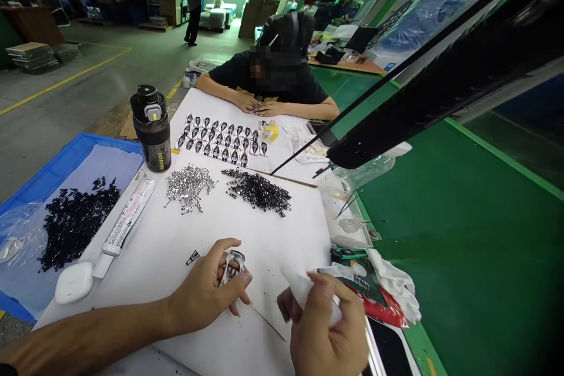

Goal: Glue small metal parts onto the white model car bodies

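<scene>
My left hand [205, 291] is closed around a small silver part with an open middle [233, 267], held between thumb and fingers above the white tabletop [154, 282]. My right hand [328, 323] grips a white, tapered object [304, 291] whose narrow end points up and left; it is blurred, and I cannot tell its kind. A thin stick [268, 323] lies between the hands. Left of my left hand is a single small black piece [192, 257]. Farther up are a pile of small silver pieces [189, 187] and a pile of black pieces [259, 191].
Rows of finished-looking small parts [222, 140] lie before a person [282, 82] opposite. At left stand a bottle [150, 129], a white tube [128, 217], a white case [74, 282] and a blue tray [13, 200]. A black arm [418, 82] slants overhead at right.
</scene>
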The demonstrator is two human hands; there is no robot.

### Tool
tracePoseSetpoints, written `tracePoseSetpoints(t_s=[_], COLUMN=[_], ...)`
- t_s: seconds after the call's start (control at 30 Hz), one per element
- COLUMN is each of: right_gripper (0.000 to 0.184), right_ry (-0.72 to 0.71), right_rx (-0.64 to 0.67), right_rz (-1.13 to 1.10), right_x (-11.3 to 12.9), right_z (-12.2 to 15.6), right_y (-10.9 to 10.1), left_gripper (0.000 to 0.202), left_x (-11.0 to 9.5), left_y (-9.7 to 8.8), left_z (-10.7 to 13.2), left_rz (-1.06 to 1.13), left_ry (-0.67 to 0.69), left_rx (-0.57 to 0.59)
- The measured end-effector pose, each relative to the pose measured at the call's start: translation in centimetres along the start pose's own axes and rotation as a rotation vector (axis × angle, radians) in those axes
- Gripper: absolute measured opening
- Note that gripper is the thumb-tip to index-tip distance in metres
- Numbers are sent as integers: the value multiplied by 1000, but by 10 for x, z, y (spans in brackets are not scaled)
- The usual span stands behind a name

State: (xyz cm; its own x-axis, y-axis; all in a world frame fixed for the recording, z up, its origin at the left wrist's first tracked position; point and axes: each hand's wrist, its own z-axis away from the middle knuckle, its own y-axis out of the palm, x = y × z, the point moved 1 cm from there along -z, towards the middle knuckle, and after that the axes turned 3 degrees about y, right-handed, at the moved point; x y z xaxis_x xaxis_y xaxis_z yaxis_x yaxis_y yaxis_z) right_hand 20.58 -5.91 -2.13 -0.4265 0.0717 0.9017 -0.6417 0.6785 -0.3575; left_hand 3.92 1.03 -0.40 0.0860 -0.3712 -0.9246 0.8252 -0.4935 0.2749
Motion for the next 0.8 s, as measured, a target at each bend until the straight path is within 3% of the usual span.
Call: tracePoseSetpoints(t_s=[0.13, 0.33, 0.43, 0.53, 0.63, 0.67, 0.8], right_gripper=[48, 34, 40, 44, 35, 34, 59], right_ry=[129, -38, -170, -303, -290, -246, -103], right_rx=[165, 378, 257, 4, -356, -408, -231], right_rz=[75, 304, 377, 432, 500, 523, 632], right_x=[17, -1, 4, 31, 54, 54, 20], right_z=[-18, -21, -16, -20, -53, -70, -144], right_y=[13, 18, 7, -14, -41, -49, -65], left_gripper=[55, 51, 52, 52, 50, 50, 48], left_x=[2, 1, 1, 1, 3, 4, 7], left_y=[1, 3, 5, 5, 3, 3, 2], left_z=[-2, -2, -2, -2, -1, -1, -1], left_rz=[-40, -51, -51, -79, -103, -107, -117], left_ry=[16, 10, -8, -25, -24, -21, -14], left_rx=[-14, -8, -15, -21, 10, 18, 28])
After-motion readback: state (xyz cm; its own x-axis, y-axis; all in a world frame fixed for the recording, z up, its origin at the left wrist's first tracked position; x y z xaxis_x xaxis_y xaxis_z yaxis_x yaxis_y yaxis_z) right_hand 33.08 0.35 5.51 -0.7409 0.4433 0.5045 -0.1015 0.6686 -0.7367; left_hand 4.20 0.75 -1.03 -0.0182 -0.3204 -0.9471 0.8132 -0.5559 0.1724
